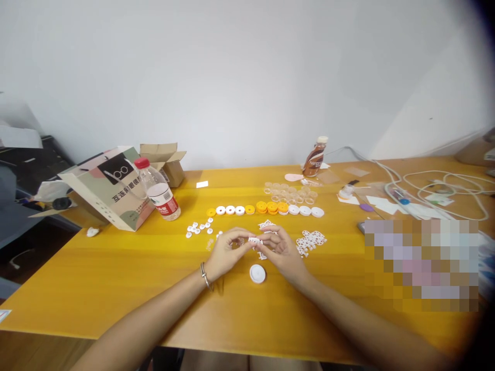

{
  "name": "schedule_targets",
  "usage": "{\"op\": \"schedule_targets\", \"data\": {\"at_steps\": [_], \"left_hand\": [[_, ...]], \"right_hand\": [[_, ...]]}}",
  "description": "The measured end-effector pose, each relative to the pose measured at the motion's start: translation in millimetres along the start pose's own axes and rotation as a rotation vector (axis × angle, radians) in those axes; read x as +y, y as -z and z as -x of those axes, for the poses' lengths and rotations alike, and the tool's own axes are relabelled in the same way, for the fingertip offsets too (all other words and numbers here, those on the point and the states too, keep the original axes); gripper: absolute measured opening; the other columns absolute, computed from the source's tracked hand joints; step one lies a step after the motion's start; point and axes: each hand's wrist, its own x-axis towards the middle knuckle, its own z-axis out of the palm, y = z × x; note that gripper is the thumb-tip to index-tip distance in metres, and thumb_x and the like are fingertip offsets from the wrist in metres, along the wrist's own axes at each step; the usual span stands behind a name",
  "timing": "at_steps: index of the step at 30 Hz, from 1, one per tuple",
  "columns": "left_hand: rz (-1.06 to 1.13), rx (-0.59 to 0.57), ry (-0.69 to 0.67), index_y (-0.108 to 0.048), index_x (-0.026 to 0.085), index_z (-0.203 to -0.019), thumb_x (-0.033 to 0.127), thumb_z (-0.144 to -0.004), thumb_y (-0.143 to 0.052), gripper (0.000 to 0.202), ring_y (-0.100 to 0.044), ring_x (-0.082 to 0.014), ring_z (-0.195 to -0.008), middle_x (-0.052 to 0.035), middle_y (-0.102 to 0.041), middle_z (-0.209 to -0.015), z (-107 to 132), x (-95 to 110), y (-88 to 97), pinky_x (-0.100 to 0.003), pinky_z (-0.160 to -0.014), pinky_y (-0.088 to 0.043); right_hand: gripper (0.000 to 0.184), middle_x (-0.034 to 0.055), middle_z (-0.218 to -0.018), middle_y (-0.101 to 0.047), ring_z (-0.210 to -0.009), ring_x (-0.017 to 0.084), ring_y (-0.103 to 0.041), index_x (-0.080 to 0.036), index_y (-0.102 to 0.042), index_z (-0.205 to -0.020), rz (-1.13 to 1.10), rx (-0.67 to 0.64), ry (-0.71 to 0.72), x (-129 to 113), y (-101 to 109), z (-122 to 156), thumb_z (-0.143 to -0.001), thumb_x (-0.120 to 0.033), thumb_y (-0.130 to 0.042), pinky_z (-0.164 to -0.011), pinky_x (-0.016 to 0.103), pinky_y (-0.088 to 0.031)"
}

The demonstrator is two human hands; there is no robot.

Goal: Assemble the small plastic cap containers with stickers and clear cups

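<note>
Between the fingertips of my left hand (230, 250) and my right hand (282, 250) is a small white plastic piece (254, 240), pinched from both sides. Its exact kind is too small to tell. Just below it on the table lies a round white disc (257, 273) with a raised rim. Behind my fingers, partly hidden, are white cut-out parts (266, 224). More white openwork parts (311, 240) lie in a pile right of my right hand. To the left of my left hand, small white round pieces (199, 227) are scattered.
A row of white and orange rings and discs (250, 209) crosses the yellow table (154, 273), with clear rings (290, 192) behind. A water bottle (158, 190), paper bag (112, 188) and cardboard box (170, 165) stand left. A brown drink bottle (315, 157) and white cables (425, 180) are at right.
</note>
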Motion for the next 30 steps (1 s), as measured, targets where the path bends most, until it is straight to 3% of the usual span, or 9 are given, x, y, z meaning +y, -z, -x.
{"op": "schedule_targets", "data": {"at_steps": [12, 17, 20, 24, 26, 30], "left_hand": [[0.021, 0.017, 0.043, -0.062, 0.013, -0.085, 0.03, -0.073, -0.06, 0.021, -0.058, -0.0142, -0.076, -0.0067, -0.064, -0.082, 1.8, 2.7, -4.5, -0.026, -0.071, -0.047], [0.077, 0.049, 0.059, -0.059, 0.014, -0.089, 0.032, -0.075, -0.056, 0.023, -0.058, -0.0134, -0.075, -0.0074, -0.063, -0.091, 2.6, 1.9, 1.5, -0.023, -0.063, -0.048], [0.055, -0.064, 0.079, -0.057, 0.013, -0.093, 0.032, -0.076, -0.055, 0.025, -0.058, -0.0117, -0.068, -0.0064, -0.064, -0.083, 1.4, 6.6, 16.2, -0.023, -0.06, -0.048], [-0.151, -0.408, -0.07, -0.062, 0.017, -0.091, 0.028, -0.077, -0.054, 0.019, -0.057, -0.0125, -0.075, -0.0047, -0.064, -0.084, 2.0, 21.8, 32.1, -0.027, -0.073, -0.045], [-0.236, -0.503, -0.13, -0.062, 0.019, -0.091, 0.026, -0.079, -0.053, 0.017, -0.057, -0.0128, -0.079, -0.0041, -0.064, -0.087, 3.7, 26.9, 33.0, -0.027, -0.075, -0.044], [-0.291, -0.519, -0.149, -0.059, 0.019, -0.096, 0.027, -0.079, -0.052, 0.02, -0.058, -0.0118, -0.074, -0.0042, -0.064, -0.083, 8.1, 25.2, 26.0, -0.025, -0.071, -0.045]], "right_hand": [[0.031, 0.0019, -0.079, -0.062, -0.078, 0.017, -0.06, -0.024, -0.041, -0.089, 0.03, 0.014, 0.008, -4.0, -3.6, 4.5, -0.069, -0.034, -0.062, -0.07, 0.032, -0.048], [0.035, 0.0042, -0.099, -0.055, -0.096, 0.017, -0.053, -0.025, -0.038, -0.097, 0.198, -0.049, 0.078, -9.9, 4.1, 3.7, -0.071, -0.035, -0.058, -0.084, 0.035, -0.042], [0.045, 0.0046, -0.104, -0.049, -0.101, 0.019, -0.046, -0.024, -0.041, -0.102, 0.561, -0.193, 0.11, -22.0, 17.4, 3.4, -0.066, -0.037, -0.063, -0.09, 0.038, -0.035], [0.044, 0.0036, -0.098, -0.047, -0.096, 0.021, -0.042, -0.024, -0.05, -0.094, 0.883, -0.538, 0.141, -33.7, 25.8, 5.2, -0.058, -0.041, -0.069, -0.085, 0.036, -0.034], [0.043, 0.0033, -0.096, -0.046, -0.095, 0.021, -0.041, -0.024, -0.051, -0.093, 0.934, -0.587, 0.143, -33.2, 24.7, 6.0, -0.058, -0.041, -0.068, -0.084, 0.035, -0.034], [0.035, 0.0032, -0.094, -0.045, -0.093, 0.02, -0.039, -0.024, -0.054, -0.091, 0.973, -0.595, 0.17, -26.7, 21.8, 6.3, -0.063, -0.039, -0.065, -0.083, 0.033, -0.032]]}}
